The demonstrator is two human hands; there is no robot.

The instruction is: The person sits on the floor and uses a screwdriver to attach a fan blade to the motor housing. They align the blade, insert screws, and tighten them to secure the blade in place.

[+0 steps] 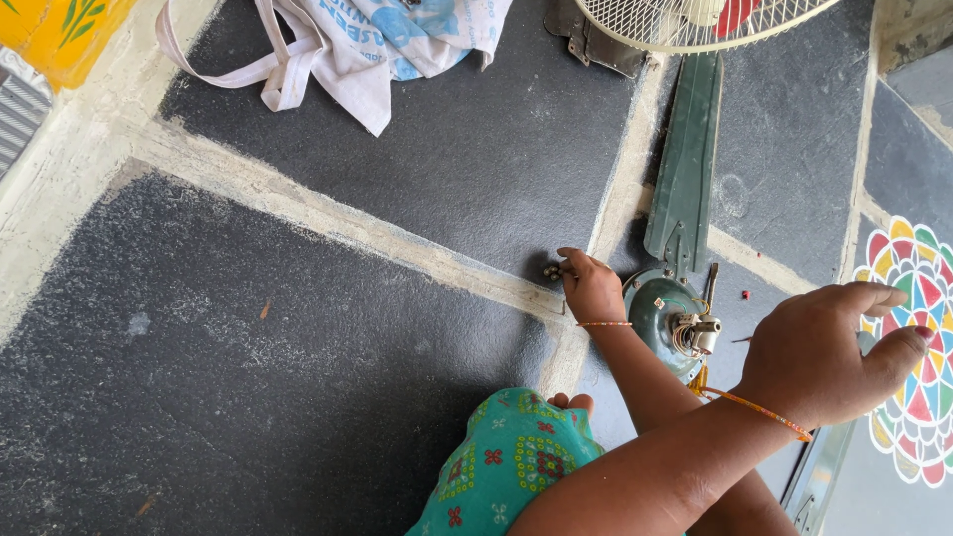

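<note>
Arms crossed. Right hand (592, 288) at frame centre, fingers pinched on small dark screws (552, 270) on the stone floor (298, 377). Left hand (829, 352), lower right, fingers loosely spread, empty (hovering beside the fan motor (667, 316)). Green fan blade (685, 169) above.

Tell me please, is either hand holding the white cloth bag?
No, the white cloth bag lies untouched on the floor, far from both the right hand and left hand.
</note>
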